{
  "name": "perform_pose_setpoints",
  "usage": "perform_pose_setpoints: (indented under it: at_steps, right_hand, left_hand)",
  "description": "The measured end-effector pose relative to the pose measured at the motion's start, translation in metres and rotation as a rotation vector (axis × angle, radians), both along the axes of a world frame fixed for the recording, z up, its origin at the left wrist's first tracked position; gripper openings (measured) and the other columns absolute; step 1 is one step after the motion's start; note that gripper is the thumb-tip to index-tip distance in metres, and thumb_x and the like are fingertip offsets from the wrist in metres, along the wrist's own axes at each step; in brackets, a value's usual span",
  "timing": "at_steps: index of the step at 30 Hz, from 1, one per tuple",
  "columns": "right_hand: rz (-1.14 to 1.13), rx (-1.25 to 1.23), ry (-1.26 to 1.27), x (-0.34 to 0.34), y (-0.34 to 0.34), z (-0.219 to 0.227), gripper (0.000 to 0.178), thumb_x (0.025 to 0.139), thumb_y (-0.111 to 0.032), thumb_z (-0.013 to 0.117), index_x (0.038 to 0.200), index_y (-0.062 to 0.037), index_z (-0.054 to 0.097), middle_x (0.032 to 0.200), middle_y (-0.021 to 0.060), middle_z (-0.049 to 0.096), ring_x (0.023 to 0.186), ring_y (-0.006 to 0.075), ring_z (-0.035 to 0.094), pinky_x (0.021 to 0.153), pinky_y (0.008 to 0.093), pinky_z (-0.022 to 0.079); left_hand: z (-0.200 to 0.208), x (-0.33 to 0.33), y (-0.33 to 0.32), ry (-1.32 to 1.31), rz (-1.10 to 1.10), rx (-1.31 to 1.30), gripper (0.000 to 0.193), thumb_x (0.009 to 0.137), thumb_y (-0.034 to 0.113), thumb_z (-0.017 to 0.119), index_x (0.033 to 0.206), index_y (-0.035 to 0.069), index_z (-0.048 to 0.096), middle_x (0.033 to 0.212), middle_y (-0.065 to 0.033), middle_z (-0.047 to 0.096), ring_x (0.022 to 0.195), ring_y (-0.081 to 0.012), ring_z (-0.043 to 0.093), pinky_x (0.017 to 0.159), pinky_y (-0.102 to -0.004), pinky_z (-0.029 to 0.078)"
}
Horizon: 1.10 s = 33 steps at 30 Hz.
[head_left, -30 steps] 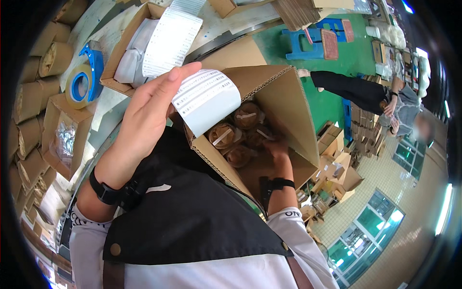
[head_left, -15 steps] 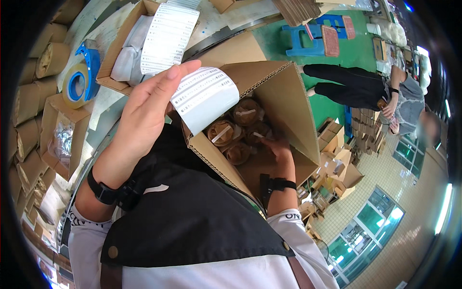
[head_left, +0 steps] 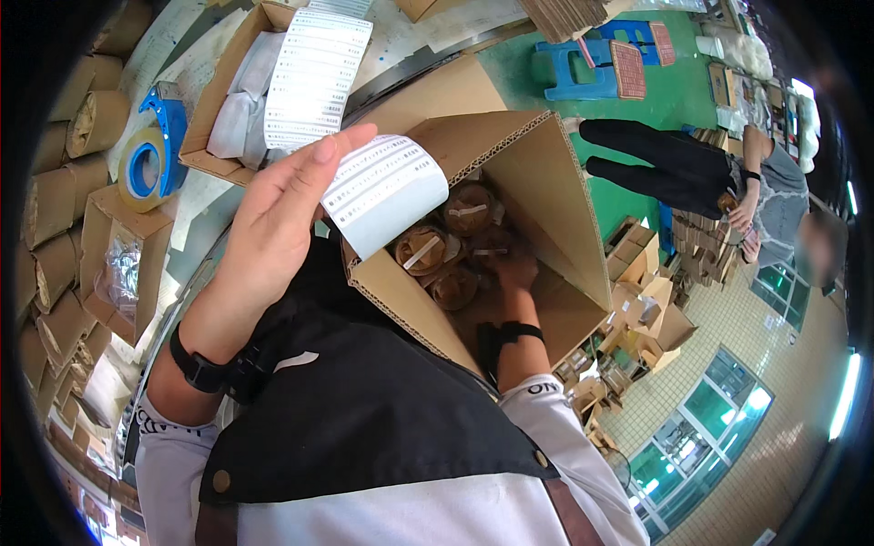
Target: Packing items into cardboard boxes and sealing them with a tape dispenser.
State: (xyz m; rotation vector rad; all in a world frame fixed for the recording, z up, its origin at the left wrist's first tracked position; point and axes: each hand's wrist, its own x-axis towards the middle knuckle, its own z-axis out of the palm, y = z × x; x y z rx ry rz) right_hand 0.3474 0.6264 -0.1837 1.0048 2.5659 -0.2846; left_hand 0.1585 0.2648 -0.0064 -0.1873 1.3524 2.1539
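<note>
My left hand [head_left: 280, 214] is raised, its fingers close together, holding a long strip of printed white labels [head_left: 387, 187]. The strip's free end curls over the open cardboard box, and its other part [head_left: 314, 77] reaches back to a smaller carton. Deep in the cardboard box [head_left: 555, 200], my right hand [head_left: 515, 268] is at a round brown-paper-wrapped bundle [head_left: 490, 247]; shadow hides its fingertips. Beside that bundle stand several alike, among them one wrapped bundle [head_left: 421, 250] with a white label stuck across its top.
A blue tape dispenser [head_left: 155, 150] stands on the left worktable near a small carton of clear plastic [head_left: 123, 264]. Stacked brown-paper rolls [head_left: 64, 196] line the far left. Blue stools [head_left: 583, 71] and another person [head_left: 710, 177] are at the right, beyond the box.
My right hand has moved left and farther in, over the wrapped bundle, and its fingers show less. My left hand and the label strip have barely shifted.
</note>
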Motion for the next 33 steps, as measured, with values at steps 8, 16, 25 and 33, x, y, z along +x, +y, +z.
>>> perform_pose_setpoints:
  at_steps: [8,16,25,33]
  right_hand:
    - [0.283,-0.030,-0.180,-0.019,0.015,0.037,0.034,0.078,-0.032,0.068,0.095,-0.0023,0.067,0.088,0.0228,0.067,0.078,0.0339,0.067,0.066,0.0444,0.053]
    - [0.012,-1.466,0.471,-0.119,-0.133,0.269,0.047,0.090,-0.009,0.062,0.131,-0.0021,0.042,0.107,0.0105,0.063,0.093,0.0131,0.061,0.077,0.0248,0.049]
    - [0.577,-0.777,0.896,-0.096,-0.159,0.255,0.032,0.075,0.007,0.068,0.104,-0.0059,0.070,0.094,0.0119,0.068,0.088,0.0188,0.064,0.076,0.0302,0.051]
    - [-0.315,-0.782,0.329,-0.032,-0.011,0.179,0.013,0.079,-0.004,0.071,0.091,0.0001,0.067,0.077,0.0023,0.065,0.068,0.0082,0.058,0.061,0.0214,0.045]
  left_hand:
    - [0.008,0.002,0.005,0.092,-0.057,0.070,0.047,0.086,-0.002,0.063,0.131,-0.001,0.050,0.117,-0.0097,0.061,0.104,-0.0117,0.058,0.090,-0.0257,0.047]
    - [0.045,-0.001,0.013,0.310,-0.347,0.036,0.047,0.083,0.002,0.068,0.127,-0.002,0.053,0.116,-0.0108,0.062,0.106,-0.0143,0.057,0.092,-0.0273,0.045]
    - [0.032,0.003,-0.010,0.105,-0.395,0.141,0.054,0.101,0.036,0.036,0.124,-0.010,0.052,0.127,-0.0160,0.054,0.118,-0.0218,0.051,0.103,-0.0341,0.036]
    - [0.025,-0.031,-0.016,-0.012,-0.023,0.007,0.054,0.102,0.038,0.033,0.132,-0.005,0.046,0.134,-0.0165,0.049,0.120,-0.0235,0.051,0.100,-0.0348,0.040]
